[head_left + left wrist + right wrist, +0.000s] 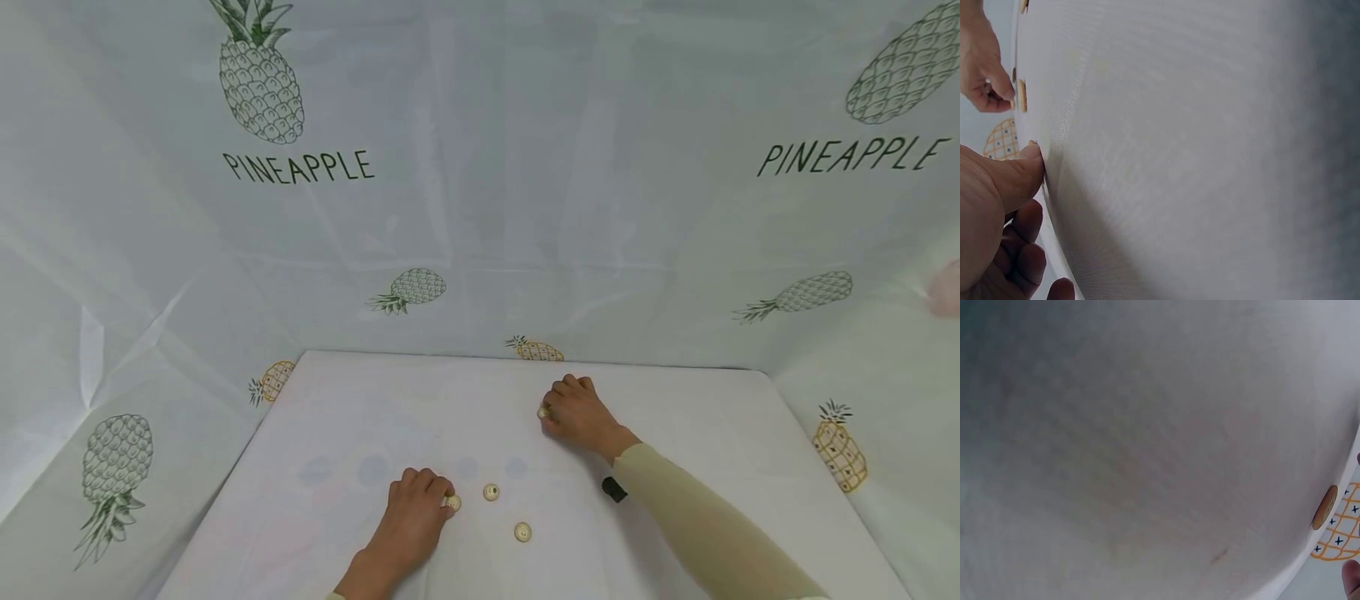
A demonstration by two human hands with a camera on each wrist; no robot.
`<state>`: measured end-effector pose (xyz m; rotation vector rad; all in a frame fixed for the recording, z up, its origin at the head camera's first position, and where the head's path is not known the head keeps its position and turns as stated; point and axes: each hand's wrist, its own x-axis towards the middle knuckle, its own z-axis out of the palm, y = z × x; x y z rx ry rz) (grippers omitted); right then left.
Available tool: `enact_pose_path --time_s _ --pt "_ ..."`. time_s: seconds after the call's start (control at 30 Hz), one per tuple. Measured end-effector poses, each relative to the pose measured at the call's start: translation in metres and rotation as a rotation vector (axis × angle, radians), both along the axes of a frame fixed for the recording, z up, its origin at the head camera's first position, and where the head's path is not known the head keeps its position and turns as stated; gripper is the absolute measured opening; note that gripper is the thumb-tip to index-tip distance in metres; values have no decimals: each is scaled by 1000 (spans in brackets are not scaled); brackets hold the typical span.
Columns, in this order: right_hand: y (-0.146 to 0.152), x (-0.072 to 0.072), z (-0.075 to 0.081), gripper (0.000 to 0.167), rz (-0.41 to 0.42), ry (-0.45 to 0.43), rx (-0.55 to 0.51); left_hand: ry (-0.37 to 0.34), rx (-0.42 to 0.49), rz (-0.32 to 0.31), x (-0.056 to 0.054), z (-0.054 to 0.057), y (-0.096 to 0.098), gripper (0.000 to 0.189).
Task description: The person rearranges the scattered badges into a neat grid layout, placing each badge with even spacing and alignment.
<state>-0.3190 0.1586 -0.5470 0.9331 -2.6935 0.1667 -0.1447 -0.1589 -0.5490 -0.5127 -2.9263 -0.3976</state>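
In the head view my left hand [414, 515], at the lower middle of the white table, pinches a small round wooden disc [453, 502] by its edge. Farther back and to the right, my right hand [577, 412] holds another such disc [543, 412] between thumb and fingers. Two more pale discs with dark markings lie flat between the hands: one disc [491, 492] just right of the left hand, a second disc [522, 532] nearer me. The left wrist view has the left thumb [1019, 175] low at the cloth. A disc [1325, 507] shows edge-on in the right wrist view.
A white cloth covers the table [675, 400]. Pale curtains [525, 208] printed with pineapples hang behind and at both sides. A small black object [613, 489] shows beside the right sleeve [697, 517]. Faint bluish spots mark the cloth.
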Motion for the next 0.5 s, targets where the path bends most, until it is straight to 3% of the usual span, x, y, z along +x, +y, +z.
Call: enact_pose_path --time_s 0.5 --pt "-4 5 4 12 -35 -67 9 -7 12 5 0 0 0 16"
